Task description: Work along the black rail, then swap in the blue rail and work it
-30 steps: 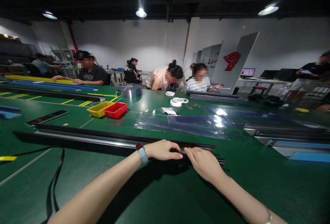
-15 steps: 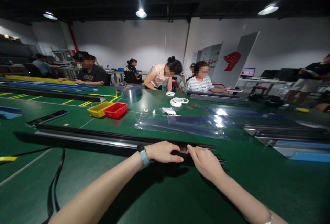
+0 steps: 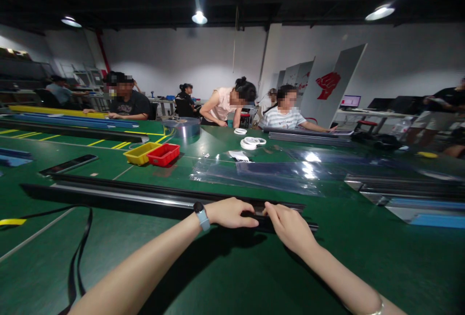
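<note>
A long black rail (image 3: 119,195) with a silvery inner strip lies across the green table (image 3: 232,276) in front of me. My left hand (image 3: 229,212), with a watch on the wrist, rests curled over the rail near its right end. My right hand (image 3: 289,227) sits just to the right, fingers bent and pinching at the rail's edge. The two hands nearly touch. What lies under the fingertips is hidden.
A loose black strip (image 3: 78,257) trails off the near left. Yellow tray (image 3: 140,153) and red tray (image 3: 163,154) stand mid-table, clear plastic sheets (image 3: 269,172) and white tape rolls (image 3: 250,142) beyond. More rails (image 3: 403,187) lie right. Several people sit or lean at the far side.
My hands have stayed on the rail with only small finger shifts. The person in the pale top across the table has straightened up a little.
</note>
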The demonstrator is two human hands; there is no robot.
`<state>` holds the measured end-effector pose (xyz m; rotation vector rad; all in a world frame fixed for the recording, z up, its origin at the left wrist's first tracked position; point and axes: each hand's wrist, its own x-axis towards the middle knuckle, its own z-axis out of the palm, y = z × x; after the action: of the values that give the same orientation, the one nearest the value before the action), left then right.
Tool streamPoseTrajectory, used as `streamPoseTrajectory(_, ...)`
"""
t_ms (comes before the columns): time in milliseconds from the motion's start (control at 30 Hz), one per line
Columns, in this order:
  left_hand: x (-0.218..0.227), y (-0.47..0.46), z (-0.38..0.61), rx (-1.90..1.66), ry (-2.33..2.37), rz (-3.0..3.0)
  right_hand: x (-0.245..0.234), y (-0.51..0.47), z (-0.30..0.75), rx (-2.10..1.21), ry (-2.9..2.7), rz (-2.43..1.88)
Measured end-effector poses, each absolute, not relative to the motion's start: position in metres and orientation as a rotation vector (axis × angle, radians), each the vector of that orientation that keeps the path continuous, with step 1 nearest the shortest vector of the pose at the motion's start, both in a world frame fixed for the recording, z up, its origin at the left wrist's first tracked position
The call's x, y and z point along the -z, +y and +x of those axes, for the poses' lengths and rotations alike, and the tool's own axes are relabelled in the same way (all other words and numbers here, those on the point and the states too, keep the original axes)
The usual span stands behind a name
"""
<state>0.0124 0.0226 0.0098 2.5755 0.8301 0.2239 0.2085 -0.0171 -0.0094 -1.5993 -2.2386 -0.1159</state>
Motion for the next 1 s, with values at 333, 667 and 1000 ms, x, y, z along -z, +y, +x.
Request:
streamPoseTrajectory(333, -0.0092, 0.0220, 0.0124, -0.244, 0.842, 2.584, 0.0079, -0.0165, 0.2076, 0.088, -2.263, -1.586)
streamPoseTrajectory(667, -0.0124, 0.0236, 0.0115, -0.272, 0.766, 2.491, 0.0089, -0.0174, 0.2068, 0.124, -2.321, -1.550)
streamPoseTrajectory(1000, -0.0107, 0.0245, 0.0120, -0.260, 0.775, 2.529, 0.0094, -0.0167, 0.2076, 0.165, -2.356, -1.505)
